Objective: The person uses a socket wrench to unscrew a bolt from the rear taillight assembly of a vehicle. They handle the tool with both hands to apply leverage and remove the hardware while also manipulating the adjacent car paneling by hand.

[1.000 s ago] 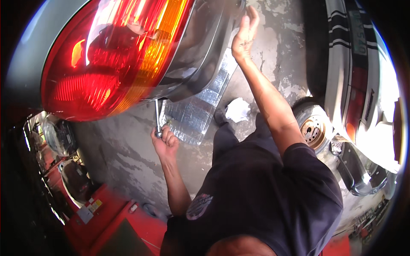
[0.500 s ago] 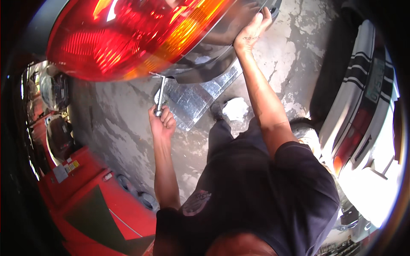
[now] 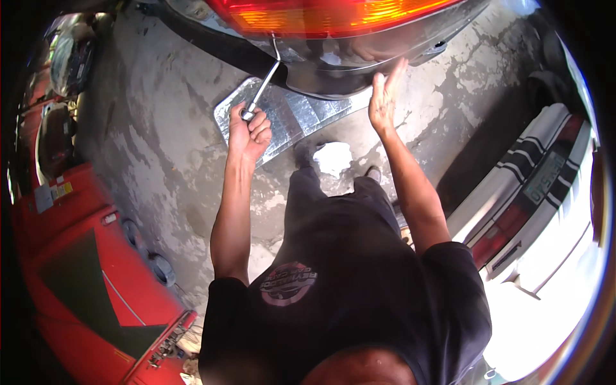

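Note:
My left hand [image 3: 249, 136] is closed around the lower end of a slim, bent metal rod [image 3: 265, 85]. The rod slants up and right, and its bent tip reaches the lower edge of a red and orange tail light [image 3: 346, 18]. Whether the tip goes in behind the light cannot be made out. Under the light curves a dark, glossy bumper [image 3: 346, 58]. My right hand [image 3: 384, 102] has its fingers stretched out, with the fingertips at the bumper's lower right edge; it holds nothing.
On the cracked concrete floor, a silvery foil sheet [image 3: 279, 119] lies partly beneath the bumper. A white cloth-like piece [image 3: 333, 158] is by my feet. At left stands a red body with a dark triangular patch [image 3: 70, 192]; at right, a white car [image 3: 507, 186] with black stripes.
My view has shifted, so the tail light sits higher and more bumper shows. The rod leans further right. My right hand appears lower against the bumper, its fingers still stretched.

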`<state>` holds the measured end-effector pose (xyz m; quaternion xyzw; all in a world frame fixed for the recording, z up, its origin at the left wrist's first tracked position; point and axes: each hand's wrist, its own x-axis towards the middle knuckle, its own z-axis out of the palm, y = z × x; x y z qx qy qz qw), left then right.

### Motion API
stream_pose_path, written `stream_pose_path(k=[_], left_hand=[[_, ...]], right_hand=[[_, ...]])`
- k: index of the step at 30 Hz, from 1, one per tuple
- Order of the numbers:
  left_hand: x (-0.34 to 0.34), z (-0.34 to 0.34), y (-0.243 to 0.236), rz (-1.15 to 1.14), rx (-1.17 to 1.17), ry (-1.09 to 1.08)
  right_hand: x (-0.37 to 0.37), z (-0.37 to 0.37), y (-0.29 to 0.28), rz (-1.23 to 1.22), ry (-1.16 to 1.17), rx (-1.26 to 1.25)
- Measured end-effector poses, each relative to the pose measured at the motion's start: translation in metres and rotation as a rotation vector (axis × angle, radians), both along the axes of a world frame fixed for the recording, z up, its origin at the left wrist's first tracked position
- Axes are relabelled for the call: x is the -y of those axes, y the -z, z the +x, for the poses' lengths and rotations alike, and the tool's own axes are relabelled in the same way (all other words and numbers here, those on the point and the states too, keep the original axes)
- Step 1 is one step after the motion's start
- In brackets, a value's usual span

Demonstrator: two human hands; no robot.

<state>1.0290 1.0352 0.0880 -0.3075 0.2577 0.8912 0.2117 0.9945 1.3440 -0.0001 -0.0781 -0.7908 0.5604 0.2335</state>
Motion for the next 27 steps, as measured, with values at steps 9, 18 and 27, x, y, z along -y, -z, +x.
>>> stream_pose_path(k=[9, 18, 27], left_hand=[[0.008, 0.012, -0.003, 0.002, 0.065, -0.036], [0.011, 0.005, -0.001, 0.015, -0.003, 0.038], [-0.002, 0.015, -0.002, 0.139, 0.084, 0.032]], right_hand=[[0.015, 0.006, 0.01, -0.227, 0.367, -0.075], [0.084, -0.053, -0.001, -0.116, 0.563, -0.243], [0.062, -0.041, 0.016, -0.203, 0.487, -0.15]])
